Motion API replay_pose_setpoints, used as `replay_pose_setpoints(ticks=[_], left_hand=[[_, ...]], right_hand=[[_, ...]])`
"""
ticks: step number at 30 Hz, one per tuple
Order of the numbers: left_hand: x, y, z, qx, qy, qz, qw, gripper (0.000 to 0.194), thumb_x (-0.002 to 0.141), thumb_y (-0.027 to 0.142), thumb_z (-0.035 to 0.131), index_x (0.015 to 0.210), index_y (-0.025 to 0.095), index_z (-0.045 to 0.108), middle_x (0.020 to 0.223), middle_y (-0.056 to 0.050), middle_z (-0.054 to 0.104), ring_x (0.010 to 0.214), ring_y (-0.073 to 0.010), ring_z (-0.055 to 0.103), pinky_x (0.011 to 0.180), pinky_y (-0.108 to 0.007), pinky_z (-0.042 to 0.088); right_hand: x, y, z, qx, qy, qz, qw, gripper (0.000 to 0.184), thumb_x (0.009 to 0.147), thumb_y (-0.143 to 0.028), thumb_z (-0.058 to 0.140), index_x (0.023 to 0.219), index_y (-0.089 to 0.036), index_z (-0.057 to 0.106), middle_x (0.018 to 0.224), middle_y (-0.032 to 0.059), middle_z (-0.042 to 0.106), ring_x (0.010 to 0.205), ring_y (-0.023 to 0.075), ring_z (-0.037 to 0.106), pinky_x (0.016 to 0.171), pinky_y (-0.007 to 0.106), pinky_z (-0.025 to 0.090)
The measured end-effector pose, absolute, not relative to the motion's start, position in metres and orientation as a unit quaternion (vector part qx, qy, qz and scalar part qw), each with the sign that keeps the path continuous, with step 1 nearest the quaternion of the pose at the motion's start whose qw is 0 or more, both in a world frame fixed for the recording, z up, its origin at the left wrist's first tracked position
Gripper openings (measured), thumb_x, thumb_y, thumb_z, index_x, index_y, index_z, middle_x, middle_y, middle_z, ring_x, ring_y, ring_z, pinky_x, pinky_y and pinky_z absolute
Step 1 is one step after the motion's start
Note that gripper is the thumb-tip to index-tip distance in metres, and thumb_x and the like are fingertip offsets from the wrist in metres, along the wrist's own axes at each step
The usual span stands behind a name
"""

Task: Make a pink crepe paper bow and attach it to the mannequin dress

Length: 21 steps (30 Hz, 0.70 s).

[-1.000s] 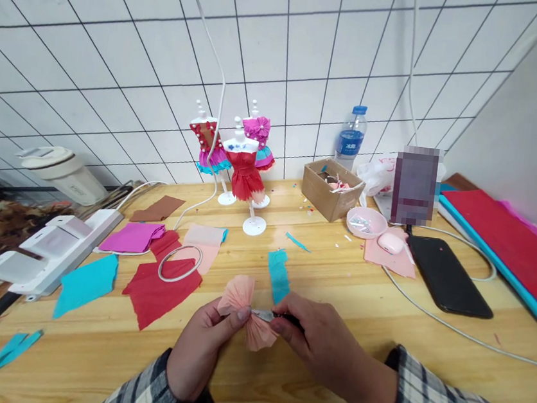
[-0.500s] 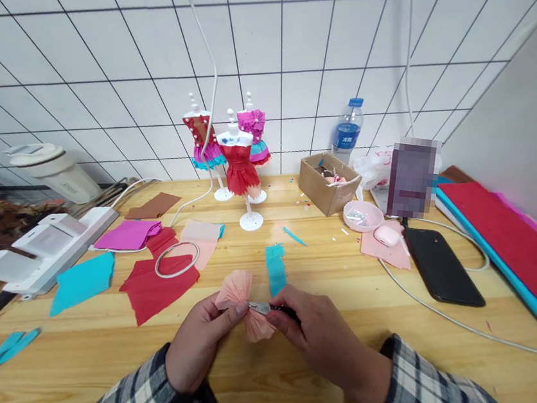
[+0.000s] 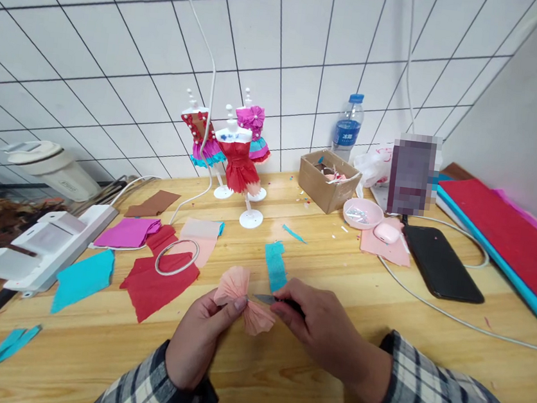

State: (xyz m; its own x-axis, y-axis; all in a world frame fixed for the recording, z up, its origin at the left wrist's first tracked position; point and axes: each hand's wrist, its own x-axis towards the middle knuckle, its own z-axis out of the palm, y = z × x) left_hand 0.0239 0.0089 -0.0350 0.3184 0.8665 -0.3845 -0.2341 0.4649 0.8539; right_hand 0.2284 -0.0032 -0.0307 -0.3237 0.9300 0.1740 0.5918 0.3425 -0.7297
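Note:
My left hand (image 3: 208, 330) pinches the gathered middle of a peach crepe-paper bow (image 3: 234, 283) between thumb and fingers. The bow's two pleated ends fan out, one up and left, the other down and right. My right hand (image 3: 320, 320) is wrapped round a dark-handled tool with a pointed metal end (image 3: 264, 299). That point faces left, a little right of the bow's middle; most of the handle is hidden in my fingers. Just beyond my right fingertips lies a strip of turquoise crepe paper (image 3: 275, 264) on the wooden table (image 3: 144, 355).
Three small dress forms (image 3: 235, 159) in paper dresses stand at the back. Right of them are a cardboard box (image 3: 330, 192), a pink bowl (image 3: 362, 215) and a black phone (image 3: 443, 263). Red paper (image 3: 162, 286) and a white power strip (image 3: 57, 242) lie left.
The tool's metal end has drawn back slightly from the bow's middle, and its jaws look narrower now. The bow has tilted a little in my left hand.

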Motion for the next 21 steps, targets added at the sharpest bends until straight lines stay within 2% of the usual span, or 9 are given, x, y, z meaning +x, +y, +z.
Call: replay_pose_setpoints(ticks=[4, 8, 10, 12, 14, 15, 17, 18, 21], left_hand=[[0.022, 0.011, -0.038, 0.362, 0.488, 0.383, 0.696, 0.027, 0.074, 0.038, 0.076, 0.083, 0.013, 0.073, 0.08, -0.007, 0.076, 0.069, -0.0191, 0.066, 0.067, -0.027, 0.05], [0.024, 0.01, -0.032, 0.409, 0.54, 0.363, 0.64, 0.033, 0.07, 0.043, 0.077, 0.08, 0.012, 0.072, 0.078, -0.008, 0.075, 0.066, -0.0202, 0.064, 0.063, -0.028, 0.048], [0.027, 0.009, -0.025, 0.439, 0.55, 0.368, 0.608, 0.034, 0.068, 0.044, 0.078, 0.076, 0.012, 0.073, 0.076, -0.007, 0.075, 0.068, -0.021, 0.063, 0.063, -0.027, 0.047], [0.028, 0.007, -0.018, 0.453, 0.557, 0.385, 0.579, 0.033, 0.066, 0.044, 0.079, 0.072, 0.012, 0.072, 0.074, -0.006, 0.074, 0.068, -0.0205, 0.062, 0.064, -0.027, 0.046], [0.029, 0.007, -0.011, 0.445, 0.563, 0.409, 0.564, 0.033, 0.065, 0.045, 0.079, 0.069, 0.013, 0.07, 0.069, -0.004, 0.072, 0.065, -0.019, 0.06, 0.064, -0.026, 0.045], [0.03, 0.007, -0.007, 0.435, 0.563, 0.422, 0.561, 0.033, 0.065, 0.045, 0.079, 0.068, 0.014, 0.069, 0.065, -0.003, 0.07, 0.064, -0.0182, 0.059, 0.064, -0.026, 0.045], [0.031, 0.009, -0.002, 0.415, 0.556, 0.458, 0.556, 0.034, 0.064, 0.047, 0.079, 0.063, 0.015, 0.067, 0.057, 0.0, 0.066, 0.06, -0.0167, 0.057, 0.063, -0.026, 0.045], [0.032, 0.011, 0.0, 0.407, 0.552, 0.477, 0.55, 0.034, 0.063, 0.047, 0.08, 0.06, 0.016, 0.066, 0.055, 0.001, 0.064, 0.059, -0.0161, 0.056, 0.062, -0.026, 0.045], [0.036, 0.016, 0.007, 0.402, 0.541, 0.515, 0.53, 0.035, 0.062, 0.046, 0.081, 0.054, 0.016, 0.064, 0.052, 0.002, 0.061, 0.057, -0.0149, 0.053, 0.061, -0.025, 0.044]], right_hand=[[0.254, 0.013, -0.031, -0.593, -0.732, 0.201, 0.271, 0.028, 0.095, -0.045, 0.048, 0.097, -0.021, 0.061, 0.079, 0.0021, 0.068, 0.07, 0.0171, 0.061, 0.061, 0.026, 0.039], [0.285, 0.037, -0.037, -0.642, -0.727, 0.122, 0.21, 0.019, 0.089, -0.039, 0.058, 0.09, -0.021, 0.067, 0.077, 0.0048, 0.067, 0.076, 0.0224, 0.06, 0.066, 0.031, 0.041], [0.289, 0.041, -0.04, -0.627, -0.736, 0.116, 0.229, 0.013, 0.085, -0.033, 0.064, 0.087, -0.021, 0.069, 0.084, 0.0067, 0.068, 0.086, 0.0241, 0.059, 0.079, 0.038, 0.043], [0.281, 0.038, -0.039, -0.617, -0.712, 0.131, 0.308, 0.016, 0.084, -0.03, 0.065, 0.096, -0.021, 0.069, 0.1, 0.0097, 0.067, 0.099, 0.0255, 0.058, 0.093, 0.045, 0.04], [0.26, 0.028, -0.034, -0.578, -0.676, 0.235, 0.393, 0.025, 0.085, -0.038, 0.062, 0.102, -0.02, 0.067, 0.107, 0.011, 0.066, 0.103, 0.0255, 0.059, 0.094, 0.044, 0.042], [0.247, 0.022, -0.031, -0.54, -0.65, 0.33, 0.422, 0.032, 0.085, -0.044, 0.062, 0.106, -0.02, 0.065, 0.107, 0.0107, 0.066, 0.101, 0.0248, 0.06, 0.09, 0.042, 0.046], [0.219, 0.011, -0.026, -0.45, -0.565, 0.516, 0.46, 0.054, 0.078, -0.055, 0.067, 0.119, -0.021, 0.058, 0.107, 0.0098, 0.066, 0.094, 0.0234, 0.063, 0.079, 0.037, 0.051], [0.205, 0.008, -0.023, -0.412, -0.529, 0.573, 0.47, 0.058, 0.072, -0.058, 0.072, 0.115, -0.021, 0.059, 0.107, 0.0094, 0.066, 0.092, 0.0232, 0.063, 0.075, 0.034, 0.051], [0.177, 0.009, -0.015, -0.4, -0.431, 0.635, 0.501, 0.043, 0.071, -0.054, 0.075, 0.091, -0.018, 0.064, 0.081, 0.0023, 0.064, 0.075, 0.0156, 0.059, 0.065, 0.026, 0.047]])
